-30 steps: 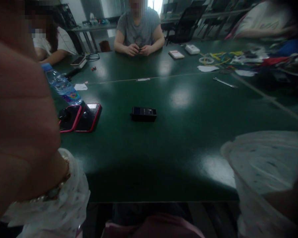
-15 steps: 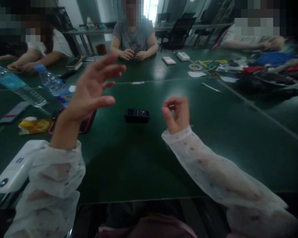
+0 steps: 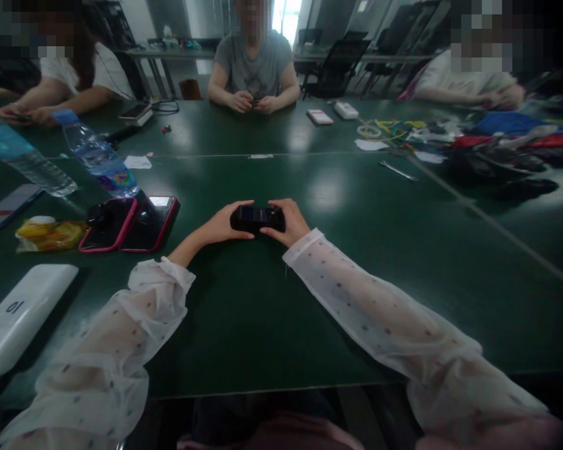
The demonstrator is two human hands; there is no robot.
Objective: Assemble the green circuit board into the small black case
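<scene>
From my remote seat I am watching both arms stretching forward over the green table [image 3: 244, 325] and converging on a small black device [image 3: 258, 220], which is sitting between the hands near the middle of the view. The left hand [image 3: 223, 224] is grasping the device's left end: its fingers are curling along the far side while the thumb is lying along the near edge. The right hand [image 3: 288, 224] is mirroring it at the right end, fingers bending over the far edge and thumb pressing on the near side, its tip pointing left. The palms are facing each other. I cannot tell whether the device's underside is touching the table.

The left forearm is slanting from the near left toward the far right, its sheer dotted left sleeve [image 3: 103, 356] bunching short of the wrist and leaving that bare. The right forearm is slanting from the near right toward the far left, with the right sleeve [image 3: 370, 306] lying smoother and reaching the wrist.

Left of the left hand, two red-edged phones [image 3: 152, 226] are lying side by side, and a blue-capped bottle [image 3: 96, 153] is showing just beyond them. A wrench [image 3: 398, 171] is lying farther off to the right. Across the table, a person in grey [image 3: 253, 65] is sitting with forearms resting on the far edge.
</scene>
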